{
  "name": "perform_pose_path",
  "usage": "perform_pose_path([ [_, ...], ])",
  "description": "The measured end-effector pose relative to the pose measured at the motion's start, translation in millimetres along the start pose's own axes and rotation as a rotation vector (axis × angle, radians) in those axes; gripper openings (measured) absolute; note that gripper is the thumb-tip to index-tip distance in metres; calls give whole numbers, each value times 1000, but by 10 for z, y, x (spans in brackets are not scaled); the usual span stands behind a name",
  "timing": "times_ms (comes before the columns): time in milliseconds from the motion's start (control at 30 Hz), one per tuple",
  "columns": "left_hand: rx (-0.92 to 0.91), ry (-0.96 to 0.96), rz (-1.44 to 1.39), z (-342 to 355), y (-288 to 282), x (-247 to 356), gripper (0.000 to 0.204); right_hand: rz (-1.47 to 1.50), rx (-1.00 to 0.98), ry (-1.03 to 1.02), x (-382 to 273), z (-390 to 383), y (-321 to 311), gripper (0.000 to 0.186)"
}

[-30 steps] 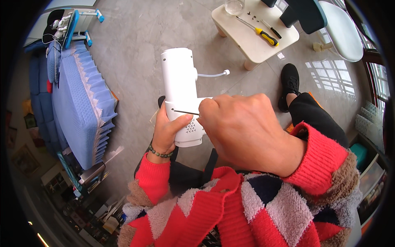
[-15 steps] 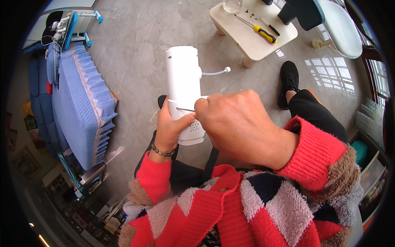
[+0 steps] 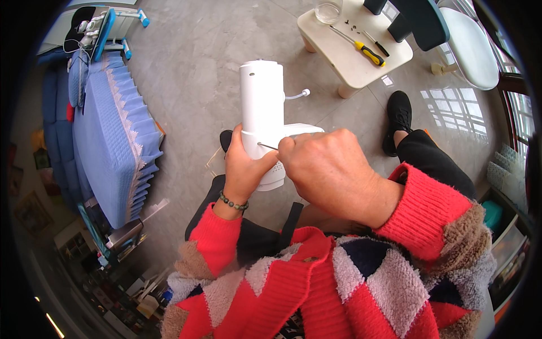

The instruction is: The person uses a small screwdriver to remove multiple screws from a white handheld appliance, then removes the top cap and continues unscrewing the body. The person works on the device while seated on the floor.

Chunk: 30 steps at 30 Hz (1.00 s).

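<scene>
A white cylindrical appliance (image 3: 262,93) stands tilted out in front of me, with small vent holes near its lower end. A thin white tube with a round tip (image 3: 298,95) sticks out of its right side, and a white projecting part (image 3: 305,129) shows lower down. My left hand (image 3: 241,172) is wrapped round the lower body, thumb across the front. My right hand (image 3: 339,178) is closed in a fist round a screwdriver, its handle hidden by the fingers. The thin metal shaft (image 3: 269,147) meets a small hole in the appliance's side.
At the upper right, a low cream table (image 3: 333,59) holds a yellow-and-black screwdriver (image 3: 370,55), a smaller black-handled screwdriver (image 3: 377,44), several small screws (image 3: 351,25) and a clear glass bowl (image 3: 327,12). A white chair (image 3: 468,53) stands beyond. Blue quilted furniture (image 3: 110,147) lines the left.
The appliance and my left hand have shifted right in the picture, and more of the projecting part shows beside my right fist. The shaft stays at the hole.
</scene>
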<state>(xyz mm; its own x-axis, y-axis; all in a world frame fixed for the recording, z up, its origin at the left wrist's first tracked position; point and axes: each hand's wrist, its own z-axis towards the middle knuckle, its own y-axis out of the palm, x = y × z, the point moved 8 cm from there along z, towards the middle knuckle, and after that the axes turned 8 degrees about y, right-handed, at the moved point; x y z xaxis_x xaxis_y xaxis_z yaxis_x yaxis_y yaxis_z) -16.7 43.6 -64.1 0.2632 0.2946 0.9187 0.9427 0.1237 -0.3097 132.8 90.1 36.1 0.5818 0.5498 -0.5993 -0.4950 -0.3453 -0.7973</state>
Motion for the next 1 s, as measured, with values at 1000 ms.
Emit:
perform_pose_path([
  [1000, 121, 97, 278, 136, -139, 156, 73, 597, -186, 435, 451, 147, 394, 29],
])
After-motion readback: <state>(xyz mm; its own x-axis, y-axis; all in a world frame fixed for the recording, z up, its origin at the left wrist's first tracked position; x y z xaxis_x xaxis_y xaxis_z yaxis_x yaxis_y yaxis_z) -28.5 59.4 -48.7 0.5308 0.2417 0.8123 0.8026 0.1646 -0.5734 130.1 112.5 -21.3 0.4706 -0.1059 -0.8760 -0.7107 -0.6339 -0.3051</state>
